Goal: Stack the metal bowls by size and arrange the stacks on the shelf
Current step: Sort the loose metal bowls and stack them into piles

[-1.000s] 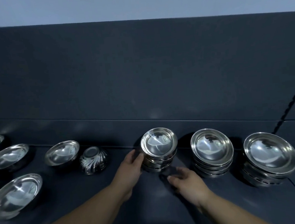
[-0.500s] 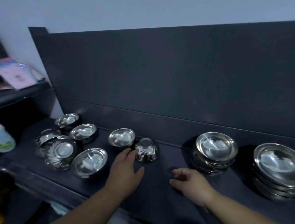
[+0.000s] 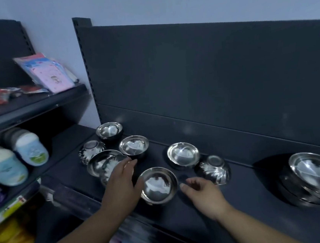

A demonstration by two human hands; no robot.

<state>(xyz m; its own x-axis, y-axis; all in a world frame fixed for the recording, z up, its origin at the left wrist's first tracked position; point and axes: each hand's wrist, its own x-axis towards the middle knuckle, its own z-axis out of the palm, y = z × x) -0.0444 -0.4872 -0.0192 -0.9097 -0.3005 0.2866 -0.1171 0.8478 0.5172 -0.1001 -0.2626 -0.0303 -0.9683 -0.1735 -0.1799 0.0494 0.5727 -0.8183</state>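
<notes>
Several loose metal bowls lie on the dark shelf (image 3: 249, 206). A plain bowl (image 3: 158, 185) sits nearest me, between my hands. My left hand (image 3: 122, 184) hovers open over a larger bowl (image 3: 103, 163), its thumb beside the near bowl's rim. My right hand (image 3: 204, 193) is open just right of that bowl, fingers loosely curled, holding nothing. Behind it an upturned ribbed bowl (image 3: 215, 169) rests next to an upright bowl (image 3: 183, 154). More bowls (image 3: 134, 146) (image 3: 109, 130) stand further left. A stack of bowls (image 3: 314, 173) is at the right edge.
The shelf's dark back panel (image 3: 209, 78) rises behind the bowls. A neighbouring shelf unit on the left carries pink packets (image 3: 48, 73) and blue-and-white tubs (image 3: 6, 165). Yellow goods (image 3: 11, 241) lie on a lower level at bottom left.
The view has swung left, away from the three stacks toward the loose bowls. Both hands left the small stack and moved left; they now flank the nearest loose bowl.
</notes>
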